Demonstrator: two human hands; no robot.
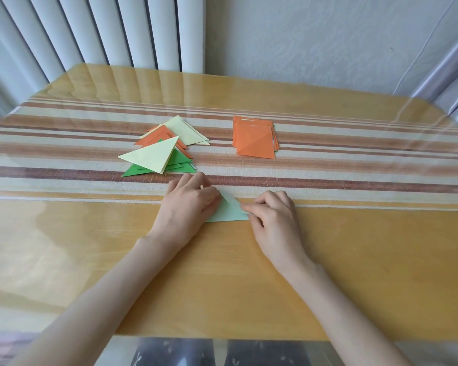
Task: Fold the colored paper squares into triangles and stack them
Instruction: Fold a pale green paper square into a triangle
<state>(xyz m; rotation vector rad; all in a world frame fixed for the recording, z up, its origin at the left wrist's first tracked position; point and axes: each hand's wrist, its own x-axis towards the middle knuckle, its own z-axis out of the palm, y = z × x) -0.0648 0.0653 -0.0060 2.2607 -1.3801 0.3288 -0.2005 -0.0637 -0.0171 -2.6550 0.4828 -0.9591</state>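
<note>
A glossy yellow wooden table (354, 260) is filling most of the view, and a clear sheet over it is catching reflections. A striped cloth (354, 165) in brown, cream and orange bands is running across the far half of the table, under the clear sheet. White vertical blinds (103, 30) are hanging behind the table's far left edge, with a pale patterned wall (328, 35) beside them.

A loose pile of folded triangles (167, 143) is lying on the striped cloth, left of centre. In it, orange, green and pale yellow pieces are overlapping, and one pale yellow triangle (154, 157) is sitting on top at the near side. A stack of orange squares (254, 138) is resting to the right of the pile, well apart from it, with its sheets slightly fanned.

The left hand (188, 204) is lying palm down with its fingers close together, pressing on the left part of a pale green paper (229, 211). The right hand (275, 215) is sitting just beside it with its fingers curled, its thumb and forefinger pinching the right corner of the same paper.

The pale green paper is lying flat on the table in a triangle shape, at the near edge of the striped cloth, between the two hands and nearer to the person than the pile and the stack.
</note>
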